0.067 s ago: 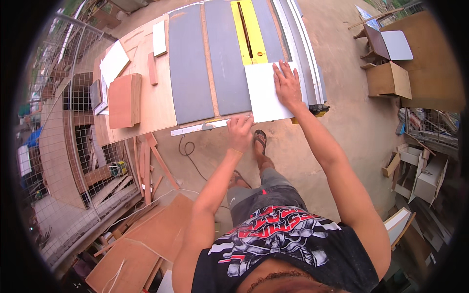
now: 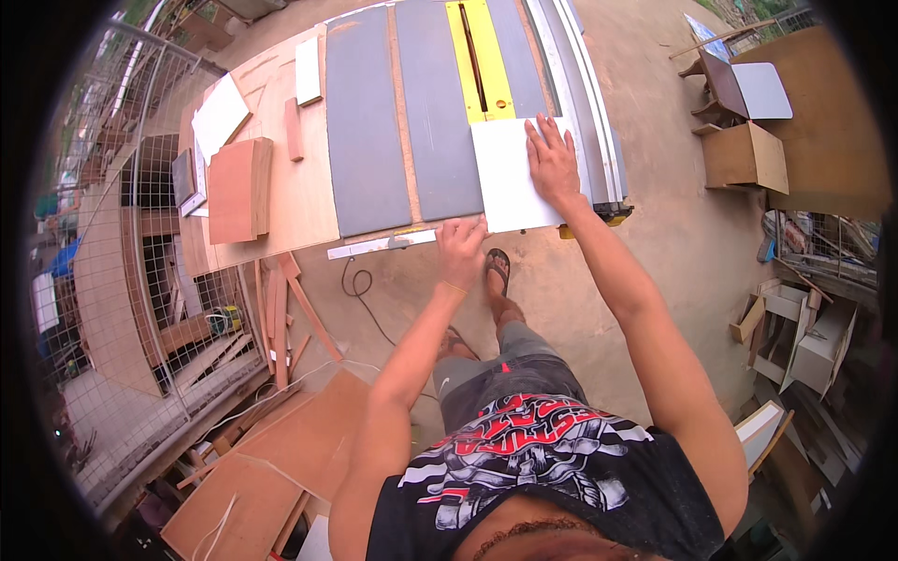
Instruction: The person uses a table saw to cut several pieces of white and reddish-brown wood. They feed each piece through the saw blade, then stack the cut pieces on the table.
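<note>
A white rectangular board lies flat on the grey table saw top, its far edge at the near end of the yellow insert plate. My right hand rests flat on the board's right side, fingers stretched forward, beside the metal rip fence. At the board's near left corner, my left hand is closed, its fingertips gripping the corner by the saw's front rail. The blade slot runs along the insert plate, ahead of the board. Whether a blade stands up in it is hard to make out.
Left of the saw, a plywood surface carries a stack of reddish-brown panels, white offcuts and a small wood strip. A cable coils on the floor. Wire mesh fencing stands at left, cabinets at right.
</note>
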{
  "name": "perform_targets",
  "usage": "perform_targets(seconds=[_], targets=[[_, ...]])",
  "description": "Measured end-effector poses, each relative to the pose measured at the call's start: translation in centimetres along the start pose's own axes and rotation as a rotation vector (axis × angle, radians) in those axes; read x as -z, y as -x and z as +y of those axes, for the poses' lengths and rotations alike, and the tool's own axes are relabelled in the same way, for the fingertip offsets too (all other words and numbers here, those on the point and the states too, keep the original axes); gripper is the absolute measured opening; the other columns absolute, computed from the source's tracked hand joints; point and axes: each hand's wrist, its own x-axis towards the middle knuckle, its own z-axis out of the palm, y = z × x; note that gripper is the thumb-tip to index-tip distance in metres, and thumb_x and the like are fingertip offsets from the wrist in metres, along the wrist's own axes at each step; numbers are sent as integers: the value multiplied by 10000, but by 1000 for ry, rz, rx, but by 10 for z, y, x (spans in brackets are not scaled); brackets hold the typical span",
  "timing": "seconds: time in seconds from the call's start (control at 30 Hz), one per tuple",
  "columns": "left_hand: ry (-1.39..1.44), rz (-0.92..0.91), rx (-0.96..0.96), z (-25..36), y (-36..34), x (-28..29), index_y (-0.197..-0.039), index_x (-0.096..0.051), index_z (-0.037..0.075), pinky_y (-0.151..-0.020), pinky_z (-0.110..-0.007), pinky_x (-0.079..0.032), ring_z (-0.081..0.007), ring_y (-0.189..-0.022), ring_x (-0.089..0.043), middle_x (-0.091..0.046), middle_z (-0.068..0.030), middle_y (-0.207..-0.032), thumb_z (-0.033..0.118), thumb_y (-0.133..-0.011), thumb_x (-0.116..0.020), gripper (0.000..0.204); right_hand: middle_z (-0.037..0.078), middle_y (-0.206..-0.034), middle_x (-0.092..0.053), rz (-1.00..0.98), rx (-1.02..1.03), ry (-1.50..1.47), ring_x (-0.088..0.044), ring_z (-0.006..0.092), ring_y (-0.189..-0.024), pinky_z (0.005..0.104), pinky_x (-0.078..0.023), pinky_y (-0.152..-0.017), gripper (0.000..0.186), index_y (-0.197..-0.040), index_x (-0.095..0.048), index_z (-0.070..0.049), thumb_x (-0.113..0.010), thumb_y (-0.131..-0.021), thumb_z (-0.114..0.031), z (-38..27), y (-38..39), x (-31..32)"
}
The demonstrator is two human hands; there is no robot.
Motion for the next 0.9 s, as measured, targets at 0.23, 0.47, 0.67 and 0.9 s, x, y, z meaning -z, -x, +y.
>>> perform_targets(seconds=[0.23, 0.47, 0.67, 0.9], targets=[[-56, 18, -21, -13, -34, -7, -1073, -766, 95, -878, -409, -409, -227, -999, -583, -666, 13, -972, 53, -852, -748, 226, 90, -1657, -447, -8, 3, 60, -369, 268, -1558, 516, -231, -1291, 456, -1562, -530, -202, -445, -1127, -307, 7, -36, -13], [-53, 44, -21, -26, -64, -18, -1024, -746, 92, -864, -404, -417, -215, -984, -582, -640, 17, -939, 83, -873, -753, 152, 101, -1653, -453, 8, 1, 43, -367, 271, -1559, 516, -227, -1296, 457, -1555, -537, -189, -416, -1130, -308, 13, -69, -23], [-24, 70, -21, -31, -80, -22, -1001, -749, 89, -852, -403, -417, -218, -971, -582, -645, 11, -937, 76, -880, -743, 122, 115, -1662, -436, -6, -11, 36, -350, 280, -1568, 517, -219, -1296, 466, -1563, -528, -186, -408, -1130, -312, 16, -86, -27], [-14, 30, -6, -36, -89, -22, -1030, -745, 77, -846, -406, -426, -226, -980, -589, -660, 1, -969, 83, -883, -745, 148, 68, -1683, -408, -65, -54, 91, -317, 236, -1582, 484, -201, -1317, 473, -1580, -503, -210, -368, -1141, -326, 14, -97, -28]])
